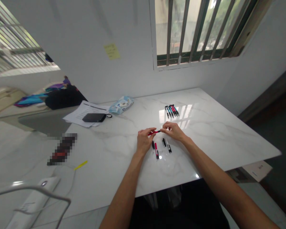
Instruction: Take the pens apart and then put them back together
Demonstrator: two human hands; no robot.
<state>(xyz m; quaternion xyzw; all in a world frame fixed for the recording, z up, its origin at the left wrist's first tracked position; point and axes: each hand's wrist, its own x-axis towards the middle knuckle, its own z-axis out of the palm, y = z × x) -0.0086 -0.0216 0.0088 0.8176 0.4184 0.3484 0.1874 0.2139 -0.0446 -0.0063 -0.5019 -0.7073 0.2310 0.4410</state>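
White marble-patterned tabletop (105,168) bears papers (72,118) left of centre. Mid-frame, the left hand (144,139) grips a red pen (153,132); the right hand (173,130) pinches its dark end. Below, loose pen parts (156,150) look unfinished; above, lined-up pens (173,110) seem done. Rightward, there's room up to the slanting edge.

Glare from window (190,28) on tabletop (114,143)

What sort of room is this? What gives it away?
Probably a small office or study, though the view doesn't settle which: printed papers and a row of pens on a marble-patterned table, plus a yellow sticky note.
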